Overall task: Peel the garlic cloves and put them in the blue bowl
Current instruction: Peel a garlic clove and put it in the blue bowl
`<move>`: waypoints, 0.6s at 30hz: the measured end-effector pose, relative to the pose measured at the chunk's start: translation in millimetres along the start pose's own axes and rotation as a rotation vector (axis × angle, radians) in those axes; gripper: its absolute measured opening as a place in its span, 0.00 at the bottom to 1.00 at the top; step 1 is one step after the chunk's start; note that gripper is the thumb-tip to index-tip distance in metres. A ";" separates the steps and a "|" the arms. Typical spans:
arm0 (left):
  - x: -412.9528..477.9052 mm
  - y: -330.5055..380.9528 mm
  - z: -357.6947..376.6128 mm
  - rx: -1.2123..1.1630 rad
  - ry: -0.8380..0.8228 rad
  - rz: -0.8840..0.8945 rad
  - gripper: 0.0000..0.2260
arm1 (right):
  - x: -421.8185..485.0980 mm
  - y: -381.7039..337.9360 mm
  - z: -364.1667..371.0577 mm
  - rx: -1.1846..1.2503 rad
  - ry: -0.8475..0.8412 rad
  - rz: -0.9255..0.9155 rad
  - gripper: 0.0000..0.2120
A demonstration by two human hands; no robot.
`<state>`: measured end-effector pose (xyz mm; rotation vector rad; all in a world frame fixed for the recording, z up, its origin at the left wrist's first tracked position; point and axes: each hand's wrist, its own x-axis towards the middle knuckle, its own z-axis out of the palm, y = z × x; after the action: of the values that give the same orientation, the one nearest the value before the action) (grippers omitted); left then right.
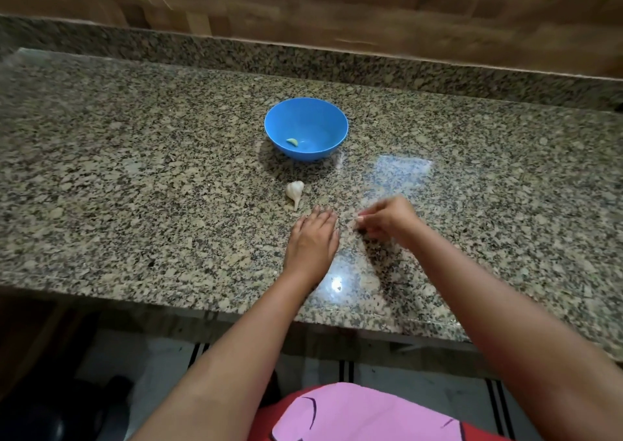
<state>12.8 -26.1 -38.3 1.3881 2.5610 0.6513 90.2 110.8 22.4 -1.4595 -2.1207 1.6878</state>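
Nearest the viewer, two bare forearms are extending forward over the front edge of the granite countertop (pixel 135 177), converging toward its middle.

Left hand (pixel 312 238): it is lying palm down on the stone, fingers straight and held close together, pointing away from the body. It is gripping nothing. The fingertips are resting just short of the garlic bulb (pixel 295 192), not touching it.

Right hand (pixel 387 220): it is blurred by motion. The wrist is bending inward and the fingers are curling toward the thumb, hovering just above the surface beside the left hand. Whether the fingertips are pinching a clove or a piece of skin cannot be determined; any item there is too blurred to identify.

The garlic bulb, white with its stem tip pointing toward the left hand, is lying on its side on the countertop between the hands and the blue bowl (pixel 269 127).

Farther back, the blue bowl is standing upright, apart from the bulb. One peeled clove (pixel 292 142), pale yellow-green, is resting on the bowl's floor near its left wall.

Beyond the bowl, a granite upstand and a wooden wall (pixel 303 9) are closing off the countertop
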 end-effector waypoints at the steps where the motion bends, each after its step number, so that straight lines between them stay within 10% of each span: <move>1: 0.3 -0.1 -0.1 -0.042 0.017 -0.004 0.20 | -5.6 4.7 -3.6 0.187 -0.032 0.037 0.07; 9: 15.1 26.9 -22.3 -0.974 0.058 -0.253 0.09 | -24.9 9.7 1.3 0.797 -0.126 0.092 0.07; 18: 24.1 30.5 -33.5 -1.094 0.065 -0.227 0.03 | -35.4 5.3 -8.0 0.799 -0.185 0.071 0.05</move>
<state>11.2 -1.7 6.8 0.6719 1.7602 1.6802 117.3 92.0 38.3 -1.1506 -1.1747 2.3606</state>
